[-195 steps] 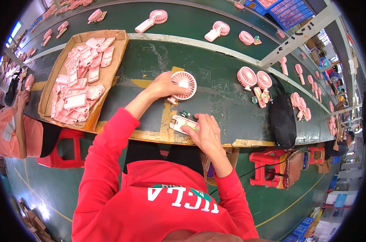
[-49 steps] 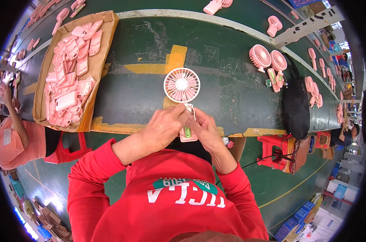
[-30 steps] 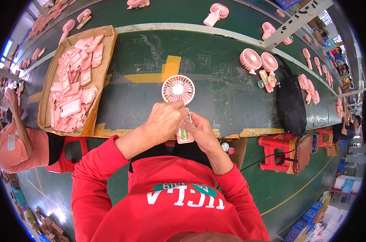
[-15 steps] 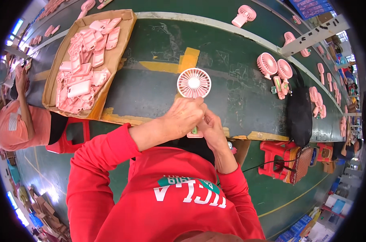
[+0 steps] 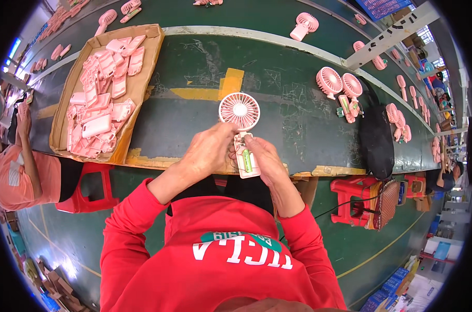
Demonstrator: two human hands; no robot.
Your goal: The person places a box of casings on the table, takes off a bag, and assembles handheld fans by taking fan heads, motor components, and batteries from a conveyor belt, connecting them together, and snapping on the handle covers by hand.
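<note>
I hold a small pink hand-held fan (image 5: 239, 111) over the near edge of the green work table (image 5: 194, 119). Its round grille points away from me and its open handle, with a green cell inside, lies between my hands. My left hand (image 5: 207, 151) grips the handle from the left, fingers curled at its top. My right hand (image 5: 262, 158) cups the handle from the right and below. Both red sleeves come up from the lower edge.
A cardboard tray (image 5: 137, 88) full of pink handle shells lies at the left. Two finished fans (image 5: 340, 86) and a black bag (image 5: 375, 138) sit at the right, more fans beyond. Another person (image 5: 23, 171) sits at the left; red stools (image 5: 353, 200) stand below.
The fan was lifted from the table and drawn toward me; both hands have closed around its handle. The view has shifted slightly, hands staying on the fan.
</note>
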